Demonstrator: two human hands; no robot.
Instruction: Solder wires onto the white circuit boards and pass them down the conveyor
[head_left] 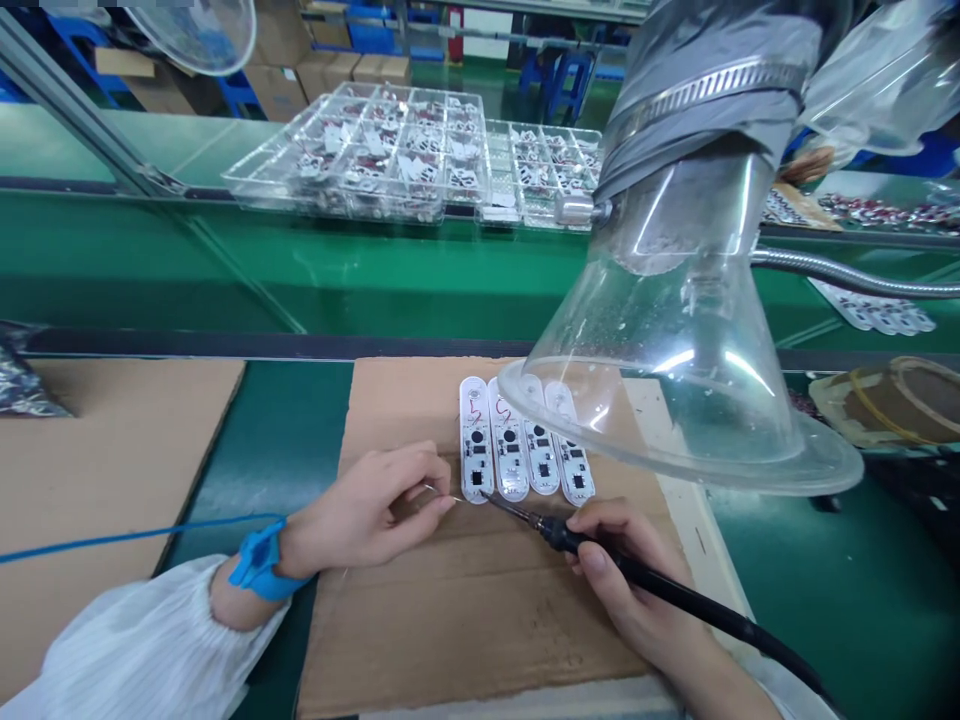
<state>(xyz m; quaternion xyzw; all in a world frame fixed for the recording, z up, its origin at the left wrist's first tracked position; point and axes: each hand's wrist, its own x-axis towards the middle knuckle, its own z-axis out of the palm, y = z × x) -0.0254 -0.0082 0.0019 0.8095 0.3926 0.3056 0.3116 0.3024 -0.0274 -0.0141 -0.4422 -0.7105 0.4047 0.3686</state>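
My right hand [637, 580] grips a black soldering iron [570, 537], its tip touching or almost touching the lower end of the leftmost white circuit board [476, 440]. Pinched between the thumb and finger of my left hand [382, 505] is a thin solder wire [456, 498], whose end reaches the same spot. More narrow boards with rounded ends, such as this one [510, 450], lie beside it in a row. Red handwriting marks the two boards on the left. A blue wrist strap [266, 562] with a cord sits on my left wrist.
Under the boards lies a cardboard sheet [450, 620]. A clear fume-extractor hood [675, 370] hangs low over the right boards. Behind, divided plastic trays [375, 150] with small parts rest on the ledge. A tape roll [892, 400] lies right; another person's hand [808, 165] shows far right.
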